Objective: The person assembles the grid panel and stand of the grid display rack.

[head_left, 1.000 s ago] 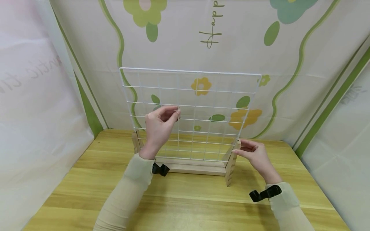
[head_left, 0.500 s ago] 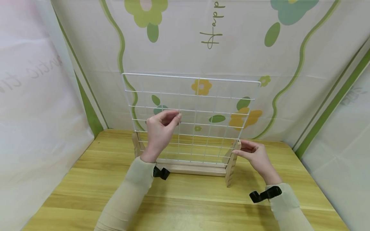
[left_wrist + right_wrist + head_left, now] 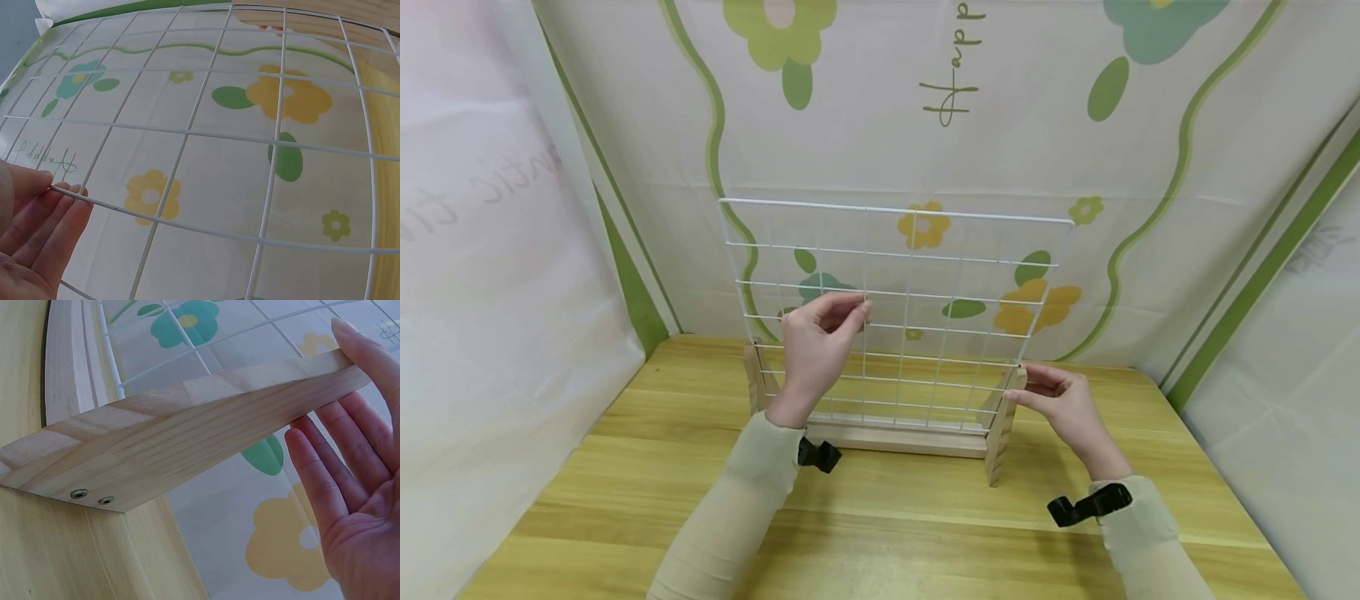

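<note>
A white wire grid panel (image 3: 895,210) stands upright in a wooden stand, between its left side board (image 3: 751,379) and right side board (image 3: 1002,442). The stand's crossbar (image 3: 902,442) runs along the grid's bottom edge. My left hand (image 3: 816,350) pinches a wire near the grid's middle, thumb against fingers; the left wrist view shows this hand (image 3: 37,240) on a wire too. Over at the right, my right hand (image 3: 1067,408) holds the upper end of the right board between thumb and fingers. In the right wrist view, two screw heads (image 3: 79,494) show low on that board.
The stand rests on a wood-grain table (image 3: 887,542). Behind it hangs a flower-printed cloth (image 3: 850,125), and more cloth (image 3: 497,292) closes off the left and right sides. Black wrist-worn pieces (image 3: 1090,504) sit at both cuffs.
The wire grid has sunk lower between the side boards, its top edge dropping. My left hand has moved down with it. My right hand has stayed at the right board.
</note>
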Motion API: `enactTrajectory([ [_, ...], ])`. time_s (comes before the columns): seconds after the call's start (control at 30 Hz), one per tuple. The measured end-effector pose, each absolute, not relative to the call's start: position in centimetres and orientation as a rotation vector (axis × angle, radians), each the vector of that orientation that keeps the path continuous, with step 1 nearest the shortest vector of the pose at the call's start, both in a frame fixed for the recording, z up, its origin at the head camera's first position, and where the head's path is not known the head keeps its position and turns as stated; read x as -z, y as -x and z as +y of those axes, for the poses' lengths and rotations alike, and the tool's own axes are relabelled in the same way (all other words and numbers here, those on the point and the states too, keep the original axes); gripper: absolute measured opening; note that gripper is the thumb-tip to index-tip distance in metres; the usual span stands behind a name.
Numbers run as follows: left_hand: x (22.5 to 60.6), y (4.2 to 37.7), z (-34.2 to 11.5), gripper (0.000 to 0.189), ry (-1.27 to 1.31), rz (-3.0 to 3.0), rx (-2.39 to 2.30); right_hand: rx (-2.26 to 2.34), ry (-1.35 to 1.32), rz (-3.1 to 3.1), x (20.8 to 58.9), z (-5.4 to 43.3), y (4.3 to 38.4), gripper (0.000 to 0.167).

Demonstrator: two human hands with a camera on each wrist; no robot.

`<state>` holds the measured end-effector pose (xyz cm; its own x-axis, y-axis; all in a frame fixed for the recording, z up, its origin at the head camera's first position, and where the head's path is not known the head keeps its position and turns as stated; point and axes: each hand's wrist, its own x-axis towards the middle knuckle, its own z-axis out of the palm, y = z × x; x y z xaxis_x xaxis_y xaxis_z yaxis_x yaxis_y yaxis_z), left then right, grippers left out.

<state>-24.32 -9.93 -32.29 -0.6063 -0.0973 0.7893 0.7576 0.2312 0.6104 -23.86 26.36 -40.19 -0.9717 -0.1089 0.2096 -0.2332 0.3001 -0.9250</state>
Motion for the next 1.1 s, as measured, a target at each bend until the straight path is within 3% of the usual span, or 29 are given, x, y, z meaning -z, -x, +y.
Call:
enactTrajectory([
  [1.1,32.90,23.86,-9.91,0.008,0.600,-1.785,1.495,-1.733,-0.376,-2.438,40.56,26.66,24.08,0.055],
])
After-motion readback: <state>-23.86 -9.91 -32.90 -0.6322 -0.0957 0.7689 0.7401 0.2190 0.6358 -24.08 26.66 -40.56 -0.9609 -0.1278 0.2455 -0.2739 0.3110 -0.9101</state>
